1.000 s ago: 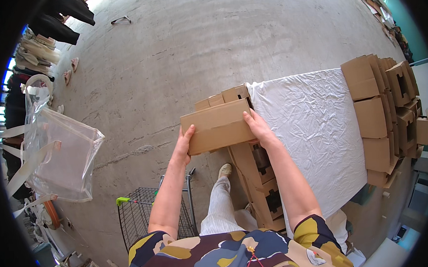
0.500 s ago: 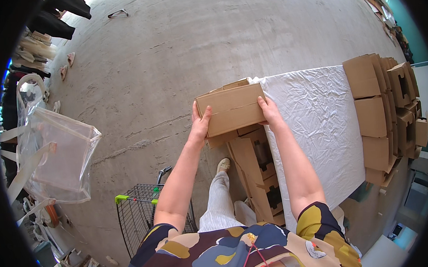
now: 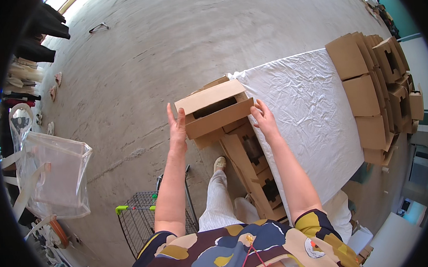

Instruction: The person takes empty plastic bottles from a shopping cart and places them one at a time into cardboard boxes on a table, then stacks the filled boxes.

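Observation:
A brown cardboard box [image 3: 223, 121] lies on top of other cardboard at the left edge of the white-covered table [image 3: 299, 110]. A dark slot shows between its top flap and its front panel. My left hand [image 3: 177, 128] stands just off the box's left end, fingers spread and pointing away from me. By the right end is my right hand [image 3: 265, 119], its fingers apart and slightly bent, close to the box's corner. Neither hand grips it. Below it, more cardboard boxes [image 3: 241, 165] with dark cut-outs stand along the table's side.
Several folded cardboard boxes [image 3: 362, 93] are stacked on the table's far right. A wire cart [image 3: 139, 218] with green corners stands by my left arm. At the left hangs a clear plastic bag [image 3: 58, 173]. My shoe [image 3: 219, 164] is on the concrete floor.
Both hands have let go of the box and moved apart. Its closed face has given way to a gap between flap and front panel. The whole view has shifted slightly.

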Demonstrator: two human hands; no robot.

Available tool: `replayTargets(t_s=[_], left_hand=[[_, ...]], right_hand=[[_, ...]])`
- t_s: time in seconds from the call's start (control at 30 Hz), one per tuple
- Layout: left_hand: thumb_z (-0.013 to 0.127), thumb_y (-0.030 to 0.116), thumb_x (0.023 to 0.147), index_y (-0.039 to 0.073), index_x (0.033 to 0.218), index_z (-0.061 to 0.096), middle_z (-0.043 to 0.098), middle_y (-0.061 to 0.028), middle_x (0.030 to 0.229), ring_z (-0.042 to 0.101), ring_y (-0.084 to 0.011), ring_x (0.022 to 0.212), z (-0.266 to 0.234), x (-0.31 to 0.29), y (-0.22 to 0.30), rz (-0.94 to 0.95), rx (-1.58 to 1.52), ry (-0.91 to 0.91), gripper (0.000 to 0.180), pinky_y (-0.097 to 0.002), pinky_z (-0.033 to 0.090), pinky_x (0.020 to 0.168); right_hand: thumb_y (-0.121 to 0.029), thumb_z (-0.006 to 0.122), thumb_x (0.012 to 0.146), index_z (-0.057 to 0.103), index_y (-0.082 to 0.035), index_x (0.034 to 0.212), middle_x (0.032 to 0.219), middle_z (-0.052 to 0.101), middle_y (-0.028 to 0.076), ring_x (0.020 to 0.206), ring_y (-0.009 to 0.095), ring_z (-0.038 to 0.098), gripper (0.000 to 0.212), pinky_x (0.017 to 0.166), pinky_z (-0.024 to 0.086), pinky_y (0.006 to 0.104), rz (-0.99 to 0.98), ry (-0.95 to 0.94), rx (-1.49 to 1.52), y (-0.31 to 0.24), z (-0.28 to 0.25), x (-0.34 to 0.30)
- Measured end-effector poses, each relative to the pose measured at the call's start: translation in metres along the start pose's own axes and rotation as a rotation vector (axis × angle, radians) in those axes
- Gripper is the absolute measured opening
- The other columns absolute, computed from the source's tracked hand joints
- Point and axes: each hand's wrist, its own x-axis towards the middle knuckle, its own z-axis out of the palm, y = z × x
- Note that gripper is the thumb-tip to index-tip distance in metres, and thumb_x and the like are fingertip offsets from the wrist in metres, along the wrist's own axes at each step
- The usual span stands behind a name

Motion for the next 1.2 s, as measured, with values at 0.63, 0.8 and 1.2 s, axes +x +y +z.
replayTargets(t_s=[0.63, 0.8, 1.2], left_hand=[[0.081, 0.028, 0.071, 0.015, 0.11, 0.069, 0.056, 0.0014, 0.135, 0.04, -0.0267, 0.134, 0.027, -0.012, 0.044, 0.612, 1.059, -0.089, 0.043, -0.0577, 0.02, 0.114], [0.084, 0.029, 0.073, 0.011, 0.107, 0.067, 0.031, -0.0126, 0.153, 0.03, -0.0334, 0.138, 0.027, -0.004, -0.003, 0.587, 0.691, 0.26, 0.041, -0.0448, 0.025, 0.115], [0.077, 0.022, 0.084, 0.009, 0.151, 0.028, 0.048, -0.0146, 0.141, 0.049, -0.0259, 0.126, -0.003, 0.041, 0.011, 0.303, 0.275, -0.118, 0.084, -0.0371, 0.041, 0.105]], right_hand=[[-0.021, 0.069, 0.088, 0.057, 0.0, 0.13, 0.122, 0.065, 0.014, 0.1, 0.019, 0.066, 0.049, 0.086, 0.052, 0.032, 0.004, -0.023, -0.067, 0.087, -0.033, -0.084], [-0.025, 0.07, 0.086, 0.054, 0.0, 0.132, 0.122, 0.064, 0.019, 0.1, 0.025, 0.067, 0.054, 0.089, 0.051, 0.0338, -0.172, 0.07, -0.146, 0.045, -0.007, -0.038], [-0.021, 0.071, 0.08, 0.058, 0.004, 0.105, 0.104, 0.066, 0.027, 0.101, 0.042, 0.063, 0.038, 0.087, 0.051, 0.046, -0.252, -0.011, -0.279, -0.018, 0.028, -0.028]])
